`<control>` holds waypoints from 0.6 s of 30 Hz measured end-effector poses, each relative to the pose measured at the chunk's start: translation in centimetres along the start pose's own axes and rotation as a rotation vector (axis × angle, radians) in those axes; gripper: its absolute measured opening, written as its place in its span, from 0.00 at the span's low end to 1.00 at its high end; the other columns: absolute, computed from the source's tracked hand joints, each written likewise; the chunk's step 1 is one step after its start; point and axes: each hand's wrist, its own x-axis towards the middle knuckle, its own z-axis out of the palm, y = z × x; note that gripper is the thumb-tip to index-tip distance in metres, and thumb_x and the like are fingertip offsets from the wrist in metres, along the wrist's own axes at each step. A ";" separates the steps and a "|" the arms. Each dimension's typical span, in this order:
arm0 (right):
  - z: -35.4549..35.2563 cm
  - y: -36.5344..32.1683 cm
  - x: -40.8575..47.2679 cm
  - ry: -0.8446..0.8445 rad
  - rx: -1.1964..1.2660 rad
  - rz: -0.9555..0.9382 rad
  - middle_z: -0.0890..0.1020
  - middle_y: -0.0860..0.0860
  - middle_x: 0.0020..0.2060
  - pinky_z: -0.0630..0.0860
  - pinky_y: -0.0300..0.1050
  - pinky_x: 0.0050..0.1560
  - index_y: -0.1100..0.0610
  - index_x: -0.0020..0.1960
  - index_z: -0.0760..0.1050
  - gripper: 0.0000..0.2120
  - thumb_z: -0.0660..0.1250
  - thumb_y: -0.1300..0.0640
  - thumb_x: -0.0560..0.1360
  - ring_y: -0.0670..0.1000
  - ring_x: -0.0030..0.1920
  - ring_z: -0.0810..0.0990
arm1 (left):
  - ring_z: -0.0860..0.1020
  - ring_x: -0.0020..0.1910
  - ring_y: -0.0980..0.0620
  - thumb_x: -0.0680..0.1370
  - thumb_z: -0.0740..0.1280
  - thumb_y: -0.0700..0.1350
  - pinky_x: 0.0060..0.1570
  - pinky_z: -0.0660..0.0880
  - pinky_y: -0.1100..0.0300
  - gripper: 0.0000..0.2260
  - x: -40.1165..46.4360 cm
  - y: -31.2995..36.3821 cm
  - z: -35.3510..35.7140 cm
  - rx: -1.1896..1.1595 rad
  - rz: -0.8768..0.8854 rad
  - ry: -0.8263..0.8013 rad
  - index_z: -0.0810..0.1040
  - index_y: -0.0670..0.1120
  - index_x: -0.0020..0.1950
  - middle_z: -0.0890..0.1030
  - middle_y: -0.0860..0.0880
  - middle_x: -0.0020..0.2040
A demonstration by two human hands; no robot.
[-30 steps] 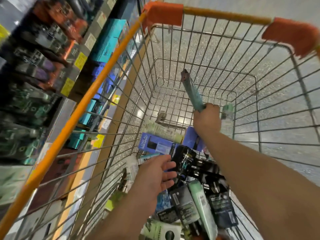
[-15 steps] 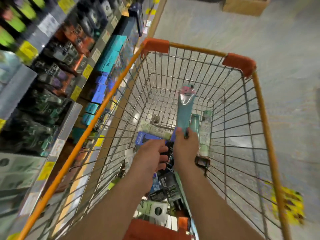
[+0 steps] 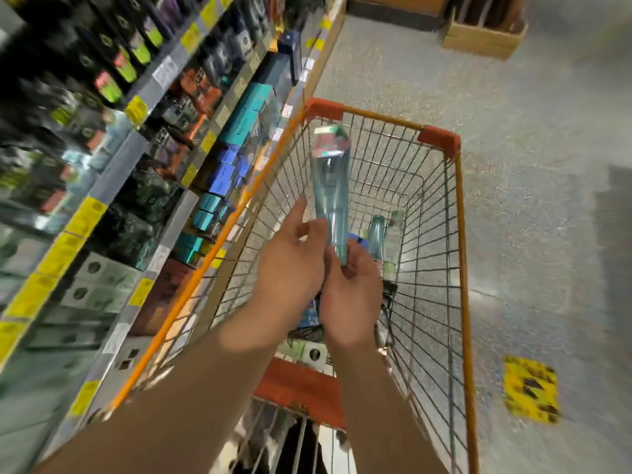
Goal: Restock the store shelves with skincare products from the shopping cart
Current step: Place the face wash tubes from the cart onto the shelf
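While my right hand (image 3: pixel 350 289) pinches the teal tube (image 3: pixel 331 196) at its narrow bottom end, above the cart (image 3: pixel 460 234), my left hand (image 3: pixel 290 265) rests open-fingered vs its side. Prob light, soft, slick plastic; better held mid-body w/ both.

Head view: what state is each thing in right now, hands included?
Teal tube: upright above the cart, gripped at its lower end.
Right hand: grips the tube.
Left hand: fingers straight, touching the tube.
Cart: partly filled with products.
Shelves: stocked.
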 end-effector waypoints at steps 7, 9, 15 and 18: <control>2.1 -5.4 -4.9 0.015 0.020 -0.104 0.85 0.46 0.48 0.80 0.50 0.48 0.35 0.51 0.78 0.13 0.74 0.54 0.77 0.48 0.46 0.84 | 0.79 0.39 0.69 0.82 0.66 0.51 0.34 0.69 0.74 0.16 -4.0 4.2 -5.6 0.112 0.155 0.006 0.73 0.64 0.69 0.83 0.61 0.45; 2.6 -7.0 -6.2 0.006 0.002 -0.170 0.83 0.46 0.51 0.77 0.40 0.48 0.41 0.54 0.77 0.16 0.75 0.59 0.75 0.45 0.48 0.82 | 0.81 0.40 0.64 0.80 0.69 0.53 0.35 0.72 0.69 0.15 -5.0 4.8 -7.5 0.089 0.166 0.013 0.75 0.62 0.66 0.84 0.59 0.46; 3.3 -10.1 -10.3 -0.215 -0.053 -0.291 0.79 0.42 0.47 0.76 0.35 0.43 0.48 0.56 0.75 0.17 0.75 0.62 0.72 0.42 0.45 0.79 | 0.84 0.45 0.53 0.77 0.71 0.52 0.42 0.82 0.51 0.14 -7.9 5.3 -13.6 -0.074 0.248 -0.025 0.77 0.61 0.63 0.84 0.53 0.47; 4.0 -11.1 -12.1 -0.324 0.006 -0.254 0.82 0.42 0.47 0.81 0.50 0.51 0.47 0.55 0.77 0.16 0.71 0.58 0.69 0.47 0.49 0.81 | 0.85 0.52 0.42 0.73 0.73 0.51 0.50 0.82 0.38 0.19 -9.3 5.6 -17.1 -0.213 0.227 -0.065 0.79 0.61 0.65 0.84 0.50 0.51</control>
